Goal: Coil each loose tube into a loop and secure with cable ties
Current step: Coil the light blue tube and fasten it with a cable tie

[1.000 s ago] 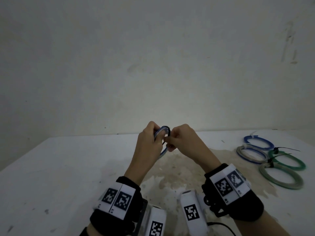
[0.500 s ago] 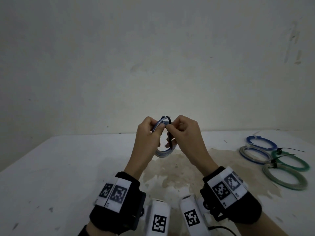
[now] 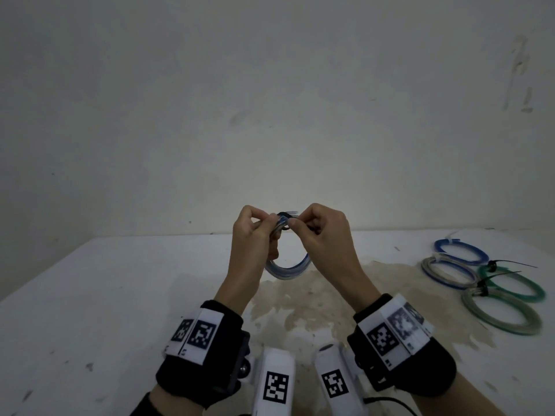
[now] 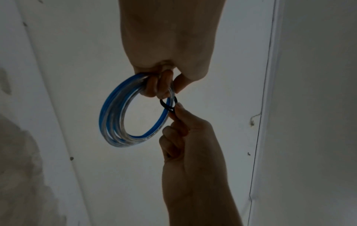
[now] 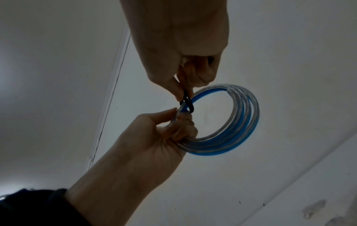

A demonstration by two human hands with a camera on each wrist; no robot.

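**Loose tie, springy coil**

Held in the air above the table (image 3: 90, 295), the blue-and-clear tube coil (image 4: 123, 116) is pinched in the left hand (image 3: 255, 235), whose grip bunches the turns. The right hand (image 3: 318, 232) pinches the black cable tie (image 4: 169, 105), looped loosely round them. If either pinch slackens, the turns may spring apart, or the tie may slide before it cinches.

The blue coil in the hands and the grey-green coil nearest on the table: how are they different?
The blue coil is held in the air by both hands; the grey-green coil lies flat on the table. The blue coil's black cable tie forms a loose loop; the grey-green coil's tie looks tight, its tail sticking out. Both are tubes wound into several turns.
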